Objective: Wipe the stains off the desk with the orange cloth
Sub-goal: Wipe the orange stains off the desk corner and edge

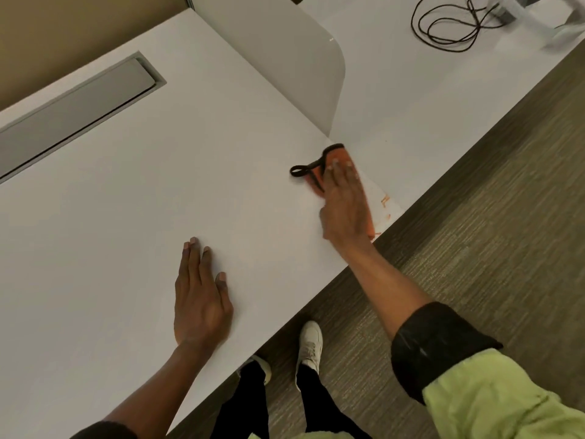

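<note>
The orange cloth (336,155), edged in black with a black loop, lies on the white desk (126,201) near its right front edge. My right hand (345,201) presses flat on top of the cloth, fingers stretched out, hiding most of it. Orange stains (384,200) mark the desk just to the right of the cloth, close to the edge. Further left, my left hand (201,299) rests flat on the desk with fingers apart and nothing in it.
A rounded grey divider panel (285,58) stands between this desk and the neighbouring one. A grey cable hatch (79,112) is set into the desk at the back left. Black cable (449,23) coils on the far desk. Below the edge is striped carpet (474,232).
</note>
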Demonstrator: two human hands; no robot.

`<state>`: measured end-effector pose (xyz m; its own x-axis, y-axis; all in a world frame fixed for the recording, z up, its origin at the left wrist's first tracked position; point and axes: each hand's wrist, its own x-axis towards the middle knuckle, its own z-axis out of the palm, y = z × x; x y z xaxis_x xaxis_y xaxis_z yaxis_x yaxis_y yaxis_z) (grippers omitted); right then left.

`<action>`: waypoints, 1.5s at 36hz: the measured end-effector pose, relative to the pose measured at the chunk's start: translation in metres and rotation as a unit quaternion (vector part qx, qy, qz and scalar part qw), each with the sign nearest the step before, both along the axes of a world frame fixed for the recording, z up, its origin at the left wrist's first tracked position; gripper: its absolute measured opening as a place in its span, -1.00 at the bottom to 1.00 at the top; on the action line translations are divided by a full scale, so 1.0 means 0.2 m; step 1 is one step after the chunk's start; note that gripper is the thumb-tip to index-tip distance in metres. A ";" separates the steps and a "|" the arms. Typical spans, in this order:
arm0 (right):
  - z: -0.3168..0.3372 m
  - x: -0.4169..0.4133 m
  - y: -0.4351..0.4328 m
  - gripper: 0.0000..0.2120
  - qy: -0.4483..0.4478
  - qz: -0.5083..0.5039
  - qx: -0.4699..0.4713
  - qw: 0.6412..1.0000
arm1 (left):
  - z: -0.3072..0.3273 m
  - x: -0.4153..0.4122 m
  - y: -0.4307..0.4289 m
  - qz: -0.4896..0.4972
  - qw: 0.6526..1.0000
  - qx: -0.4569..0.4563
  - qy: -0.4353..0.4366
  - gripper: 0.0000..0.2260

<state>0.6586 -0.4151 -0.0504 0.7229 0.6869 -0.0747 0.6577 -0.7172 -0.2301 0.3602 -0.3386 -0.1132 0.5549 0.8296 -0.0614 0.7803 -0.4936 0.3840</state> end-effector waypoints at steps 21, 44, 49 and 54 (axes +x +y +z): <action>-0.04 -0.32 -0.26 -0.30 0.008 0.015 0.036 0.999 | 0.00 0.01 0.00 0.002 1.000 0.011 0.008 -0.45; -0.08 -0.17 -0.27 -0.24 0.014 0.015 0.098 0.995 | 0.02 0.01 -0.01 0.001 1.000 0.011 0.005 -0.45; -0.10 -0.36 -0.41 -0.32 0.009 0.071 0.119 0.990 | 0.04 0.02 -0.01 0.004 1.000 0.009 0.004 -0.46; -0.08 -0.35 -0.38 -0.36 0.019 0.155 0.104 0.982 | 0.06 0.02 -0.02 0.002 1.000 0.004 0.016 -0.45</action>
